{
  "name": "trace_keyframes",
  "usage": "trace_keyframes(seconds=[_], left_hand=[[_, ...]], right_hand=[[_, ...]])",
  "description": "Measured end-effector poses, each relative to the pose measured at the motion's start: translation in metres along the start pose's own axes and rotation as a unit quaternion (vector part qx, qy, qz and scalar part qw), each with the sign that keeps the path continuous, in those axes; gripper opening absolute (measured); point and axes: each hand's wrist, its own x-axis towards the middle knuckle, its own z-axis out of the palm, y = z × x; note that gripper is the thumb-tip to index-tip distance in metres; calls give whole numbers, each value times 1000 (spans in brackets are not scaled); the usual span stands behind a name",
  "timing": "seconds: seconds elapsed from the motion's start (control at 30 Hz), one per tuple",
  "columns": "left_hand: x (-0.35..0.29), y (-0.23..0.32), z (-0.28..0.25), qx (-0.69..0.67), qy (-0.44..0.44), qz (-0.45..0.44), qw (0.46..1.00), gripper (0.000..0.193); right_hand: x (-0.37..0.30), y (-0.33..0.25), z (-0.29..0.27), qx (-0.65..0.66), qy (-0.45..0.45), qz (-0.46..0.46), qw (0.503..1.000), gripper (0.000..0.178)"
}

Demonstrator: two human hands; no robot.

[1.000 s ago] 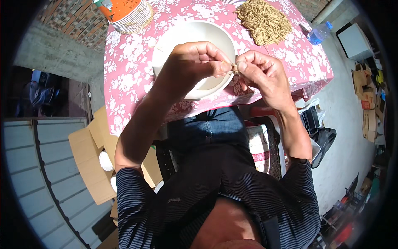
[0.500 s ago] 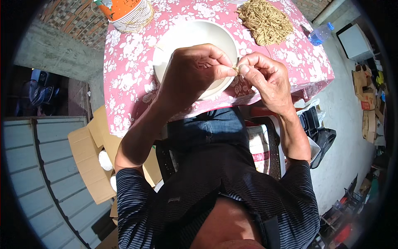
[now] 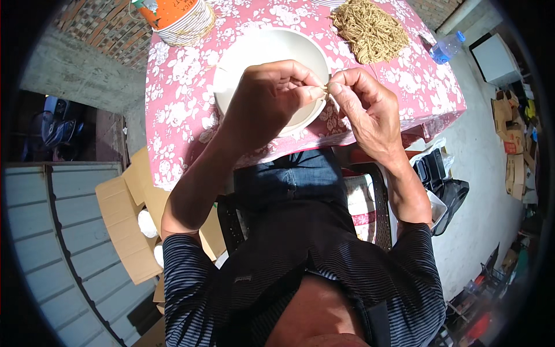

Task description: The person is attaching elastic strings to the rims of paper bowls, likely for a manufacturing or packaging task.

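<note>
My left hand point(image 3: 269, 98) and my right hand point(image 3: 372, 115) meet fingertip to fingertip over the right rim of a wide white basin point(image 3: 272, 43). Both pinch a short bit of tan cord point(image 3: 326, 89), mostly covered by the thumbs and forefingers. How the cord is twisted or looped there is too small to make out. Beyond my right hand lies a heap of similar tan cords point(image 3: 370, 32) on the table. The left hand and forearm hide part of the basin.
A pink floral tablecloth point(image 3: 179, 110) covers the table. Stacked orange-and-white buckets point(image 3: 182, 23) stand at the far left, a plastic bottle point(image 3: 446, 48) at the far right edge. An opened cardboard box point(image 3: 124, 222) is on my left; black bags point(image 3: 450, 196) lie at right.
Both hands have shifted slightly left together, the right one more clearly, and its fingertips have drawn closer to the left's. The pinch on the cord continues.
</note>
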Motion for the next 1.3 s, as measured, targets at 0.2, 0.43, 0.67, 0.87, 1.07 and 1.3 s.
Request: trace_keyframes(seconds=[0.2,0.43,0.67,0.87,1.07,1.3], left_hand=[[4,-4,-2,-54,3,-4,999,24],[6,-9,-7,-86,-27,-39,995,42],[7,-11,-9,-155,-40,-63,985,46],[9,-3,-4,-113,-40,-73,990,45],[10,2,-9,-112,-53,-89,988,39],[1,-13,-12,142,-75,167,973,31]], right_hand=[[2,2,3,35,26,54,998,17],[2,1,8,84,53,53,994,13],[3,-2,4,-128,54,-138,981,6],[6,8,0,-186,79,-210,957,4],[9,9,-5,-162,72,-144,974,6],[14,2,-12,76,46,89,992,17]])
